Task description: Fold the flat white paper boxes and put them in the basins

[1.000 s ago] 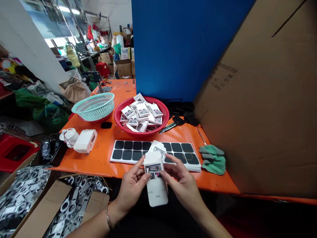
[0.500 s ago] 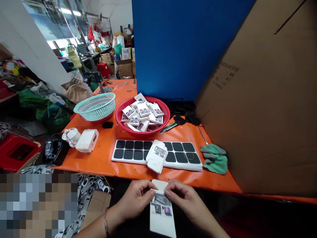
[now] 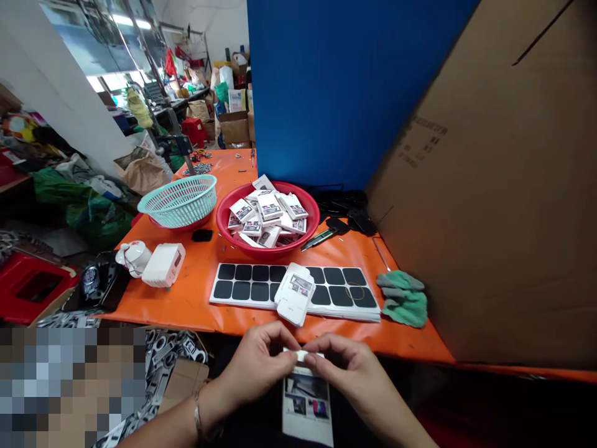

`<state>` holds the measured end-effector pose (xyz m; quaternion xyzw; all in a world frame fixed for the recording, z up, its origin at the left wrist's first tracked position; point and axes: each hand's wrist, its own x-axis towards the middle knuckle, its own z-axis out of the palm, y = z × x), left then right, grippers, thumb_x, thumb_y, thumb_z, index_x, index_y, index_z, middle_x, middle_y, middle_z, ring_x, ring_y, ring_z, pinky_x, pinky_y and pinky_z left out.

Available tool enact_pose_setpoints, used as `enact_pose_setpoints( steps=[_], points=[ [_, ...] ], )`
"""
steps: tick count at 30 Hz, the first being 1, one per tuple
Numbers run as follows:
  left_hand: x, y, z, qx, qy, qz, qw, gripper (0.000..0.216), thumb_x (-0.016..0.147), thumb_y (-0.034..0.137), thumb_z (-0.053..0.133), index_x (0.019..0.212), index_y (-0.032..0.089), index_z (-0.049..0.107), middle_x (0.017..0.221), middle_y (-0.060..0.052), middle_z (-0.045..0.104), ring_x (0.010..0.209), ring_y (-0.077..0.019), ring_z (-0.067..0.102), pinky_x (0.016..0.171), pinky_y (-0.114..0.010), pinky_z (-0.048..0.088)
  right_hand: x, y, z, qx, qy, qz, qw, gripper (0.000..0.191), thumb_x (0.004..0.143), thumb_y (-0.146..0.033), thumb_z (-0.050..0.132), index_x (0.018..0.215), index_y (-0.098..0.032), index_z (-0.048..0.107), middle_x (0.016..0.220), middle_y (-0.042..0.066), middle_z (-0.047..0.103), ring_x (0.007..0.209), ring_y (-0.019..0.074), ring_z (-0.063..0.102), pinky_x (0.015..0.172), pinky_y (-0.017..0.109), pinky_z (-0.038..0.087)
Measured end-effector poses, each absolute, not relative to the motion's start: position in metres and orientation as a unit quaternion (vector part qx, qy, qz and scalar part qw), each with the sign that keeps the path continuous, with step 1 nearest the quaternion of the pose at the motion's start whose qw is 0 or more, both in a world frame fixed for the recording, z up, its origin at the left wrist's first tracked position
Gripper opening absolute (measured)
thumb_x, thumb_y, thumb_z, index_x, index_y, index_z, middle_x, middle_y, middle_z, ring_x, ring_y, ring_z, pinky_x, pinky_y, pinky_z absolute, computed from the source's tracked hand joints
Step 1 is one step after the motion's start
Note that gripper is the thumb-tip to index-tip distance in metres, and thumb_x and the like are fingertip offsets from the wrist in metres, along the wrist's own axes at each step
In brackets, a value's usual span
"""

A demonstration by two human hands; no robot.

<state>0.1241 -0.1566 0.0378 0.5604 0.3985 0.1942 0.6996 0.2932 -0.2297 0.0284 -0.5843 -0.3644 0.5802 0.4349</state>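
Note:
Between my hands, in front of the table edge, is a small white printed box (image 3: 306,398) with product pictures on its face. My left hand (image 3: 261,359) pinches the left side of its top end, thumb at the flap. From the other side my right hand (image 3: 342,364) pinches the same end, thumb pressed on the flap. The flap is partly hidden behind my fingers. Just beyond lies a stack of flat white printed box blanks (image 3: 295,294), resting on sheets of black square pads (image 3: 342,296).
Behind the sheets stands a red basin (image 3: 268,250) heaped with white boxes. A turquoise basket (image 3: 180,202), a white device (image 3: 162,266), a utility knife (image 3: 319,239) and green gloves (image 3: 402,298) lie around on the orange table (image 3: 196,274). A large cardboard sheet (image 3: 504,205) rises at the right.
The box's top flap stood up flat before; now it is bent over under my fingers. Both hands have moved closer together at the top end.

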Motion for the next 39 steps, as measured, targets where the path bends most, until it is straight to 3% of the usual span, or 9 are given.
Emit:
enact_pose_setpoints(
  steps=[11, 14, 16, 18, 20, 23, 28, 34, 39],
  points=[
    [0.093, -0.153, 0.024, 0.591, 0.340, 0.179, 0.709, 0.027, 0.079, 0.038, 0.074, 0.094, 0.016, 0.077, 0.096, -0.011, 0.073, 0.090, -0.0218, 0.066, 0.082, -0.030, 0.049, 0.307, -0.241, 0.020, -0.557, -0.486, 0.553, 0.384, 0.028, 0.080, -0.043, 0.072, 0.099, -0.024, 0.079, 0.089, 0.009, 0.075, 0.082, 0.0247, 0.070, 0.074, 0.034, 0.055],
    [0.087, -0.136, 0.016, 0.532, 0.426, 0.321, 0.658, 0.034, 0.084, 0.040, 0.070, 0.110, 0.019, 0.071, 0.111, -0.010, 0.070, 0.100, -0.0213, 0.064, 0.089, -0.031, 0.049, 0.320, -0.201, 0.027, -0.574, -0.464, 0.535, 0.412, 0.035, 0.078, -0.046, 0.073, 0.102, -0.021, 0.077, 0.086, 0.008, 0.076, 0.073, 0.0219, 0.069, 0.070, 0.035, 0.057],
    [0.085, -0.120, 0.013, 0.480, 0.473, 0.439, 0.595, 0.040, 0.086, 0.041, 0.066, 0.121, 0.021, 0.064, 0.119, -0.010, 0.066, 0.103, -0.0203, 0.063, 0.088, -0.031, 0.050, 0.330, -0.162, 0.033, -0.579, -0.428, 0.473, 0.507, 0.046, 0.077, -0.050, 0.073, 0.109, -0.017, 0.072, 0.083, 0.007, 0.074, 0.064, 0.0181, 0.066, 0.061, 0.033, 0.057],
    [0.087, -0.108, 0.008, 0.483, 0.483, 0.487, 0.544, 0.042, 0.087, 0.040, 0.064, 0.124, 0.021, 0.061, 0.122, -0.011, 0.064, 0.105, -0.0208, 0.063, 0.089, -0.032, 0.051, 0.339, -0.125, 0.033, -0.568, -0.442, 0.418, 0.555, 0.060, 0.084, -0.050, 0.065, 0.133, -0.017, 0.055, 0.098, 0.009, 0.073, 0.080, 0.0201, 0.069, 0.072, 0.035, 0.058],
    [0.093, -0.102, -0.001, 0.577, 0.459, 0.448, 0.506, 0.036, 0.087, 0.036, 0.064, 0.120, 0.020, 0.063, 0.121, -0.011, 0.065, 0.109, -0.0229, 0.062, 0.095, -0.037, 0.050, 0.342, -0.101, 0.024, -0.634, -0.508, 0.320, 0.487, 0.053, 0.093, -0.043, 0.053, 0.138, -0.017, 0.048, 0.112, 0.011, 0.070, 0.096, 0.0204, 0.068, 0.081, 0.034, 0.057],
    [0.112, -0.104, -0.022, 0.768, 0.370, 0.311, 0.420, 0.031, 0.088, 0.026, 0.061, 0.118, 0.019, 0.066, 0.128, -0.013, 0.062, 0.122, -0.0267, 0.056, 0.106, -0.045, 0.044, 0.334, -0.095, -0.005, -0.713, -0.573, 0.227, 0.335, 0.035, 0.091, -0.026, 0.054, 0.123, -0.015, 0.060, 0.117, 0.014, 0.068, 0.104, 0.0246, 0.065, 0.092, 0.039, 0.051],
    [0.144, -0.107, -0.058, 0.906, 0.324, 0.113, 0.248, 0.057, 0.083, 0.014, 0.062, 0.139, 0.017, 0.047, 0.150, -0.015, 0.041, 0.140, -0.0332, 0.034, 0.113, -0.059, 0.032, 0.310, -0.118, -0.046, -0.736, -0.607, 0.191, 0.232, 0.041, 0.082, -0.011, 0.059, 0.123, -0.007, 0.060, 0.122, 0.024, 0.063, 0.113, 0.0365, 0.057, 0.098, 0.049, 0.041],
    [0.147, -0.102, -0.063, 0.927, 0.311, 0.060, 0.203, 0.057, 0.085, 0.016, 0.060, 0.139, 0.014, 0.044, 0.153, -0.015, 0.037, 0.141, -0.0323, 0.034, 0.113, -0.056, 0.033, 0.320, -0.101, -0.044, -0.748, -0.597, 0.189, 0.219, 0.032, 0.081, -0.012, 0.060, 0.113, -0.012, 0.062, 0.113, 0.019, 0.064, 0.109, 0.0313, 0.057, 0.091, 0.040, 0.043],
    [0.144, -0.100, -0.034, 0.924, 0.309, 0.107, 0.199, 0.066, 0.083, 0.014, 0.059, 0.145, 0.013, 0.034, 0.156, -0.018, 0.027, 0.143, -0.0343, 0.027, 0.112, -0.062, 0.030, 0.339, -0.097, -0.023, -0.746, -0.552, 0.228, 0.293, 0.025, 0.079, -0.017, 0.062, 0.104, -0.019, 0.059, 0.088, 0.004, 0.068, 0.079, 0.0190, 0.063, 0.071, 0.028, 0.047]
  ],
)
